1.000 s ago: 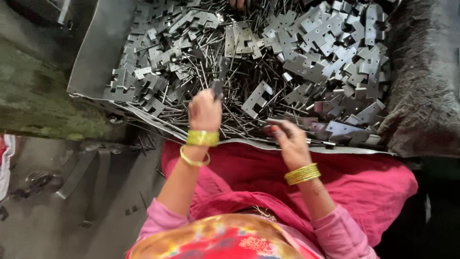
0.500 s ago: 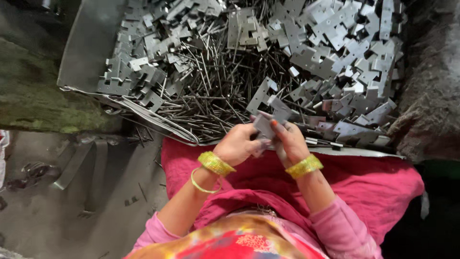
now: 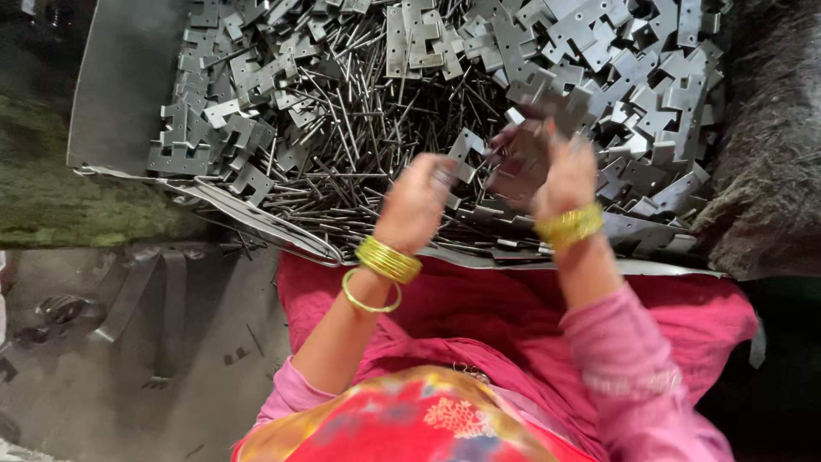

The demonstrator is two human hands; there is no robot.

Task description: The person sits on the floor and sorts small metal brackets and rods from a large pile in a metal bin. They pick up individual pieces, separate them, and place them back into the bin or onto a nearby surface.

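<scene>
the flat grey metal plate (image 3: pixel 522 162) is up over the tray (image 3: pixel 120 94), held in the closed fingers of the right hand (image 3: pixel 560 171). left hand (image 3: pixel 416 201) is blurred, its grip i cannot tell. better to keep the plate steady above the thin pins (image 3: pixel 359 162) while both hands meet

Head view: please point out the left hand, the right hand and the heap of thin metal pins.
left hand (image 3: pixel 416 205), head view, on the back of the hand.
right hand (image 3: pixel 564 171), head view, on the back of the hand.
heap of thin metal pins (image 3: pixel 359 162), head view, on the middle of the pile.
</scene>
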